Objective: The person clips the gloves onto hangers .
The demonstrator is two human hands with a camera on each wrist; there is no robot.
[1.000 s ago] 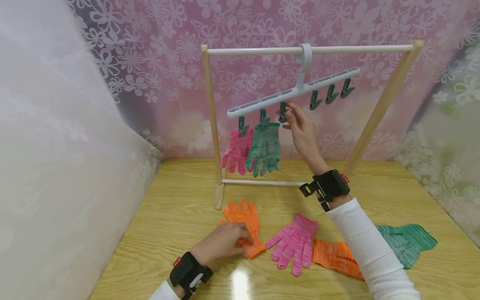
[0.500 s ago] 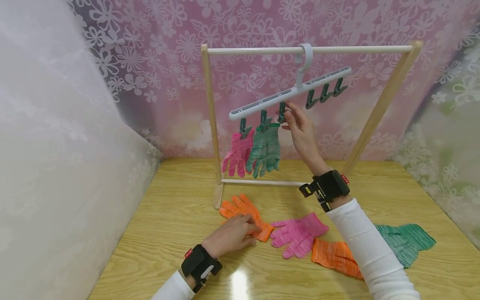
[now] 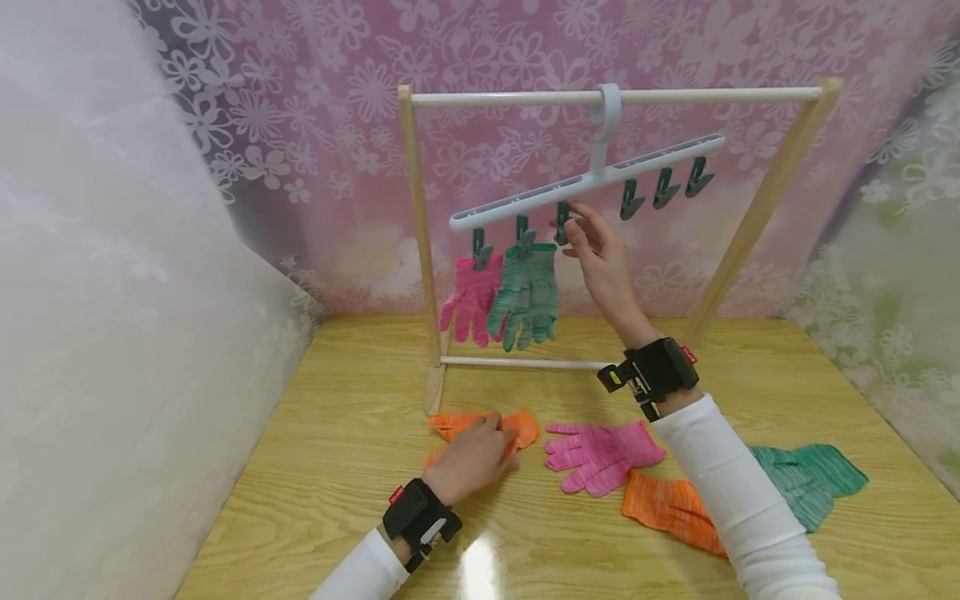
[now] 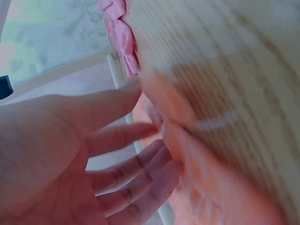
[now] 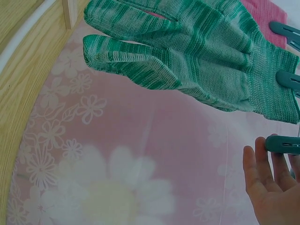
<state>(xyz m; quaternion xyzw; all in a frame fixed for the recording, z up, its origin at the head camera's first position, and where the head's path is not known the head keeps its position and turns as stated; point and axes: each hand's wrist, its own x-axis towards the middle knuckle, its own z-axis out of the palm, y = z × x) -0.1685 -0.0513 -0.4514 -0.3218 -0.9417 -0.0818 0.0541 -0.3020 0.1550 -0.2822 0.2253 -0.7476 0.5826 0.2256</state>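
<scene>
In the head view, my left hand (image 3: 474, 454) is over an orange glove (image 3: 522, 427) on the table, hiding part of it. The left wrist view shows its fairly straight fingers touching the crumpled orange glove (image 4: 206, 173). Higher up, my right hand (image 3: 602, 262) pinches a dark green clip (image 3: 562, 223), the third from the left on a white hanger (image 3: 525, 201). That clip (image 5: 283, 144) has no glove in it in the right wrist view. Left of it, a green glove (image 3: 527, 296) and a pink glove (image 3: 471, 302) hang from clips.
A wooden rack (image 3: 422, 217) bears the tilted hanger. Several clips (image 3: 663, 190) hang on its right half. On the table (image 3: 337, 467) lie a pink glove (image 3: 603, 457), another orange glove (image 3: 666, 507) and another green glove (image 3: 817, 479), partly behind my right sleeve (image 3: 738, 483).
My left hand has moved away from me and rightward, turning the orange glove and shifting it back. The pink glove beside it has turned and shifted right. The hanger has swung slightly; my right hand stays.
</scene>
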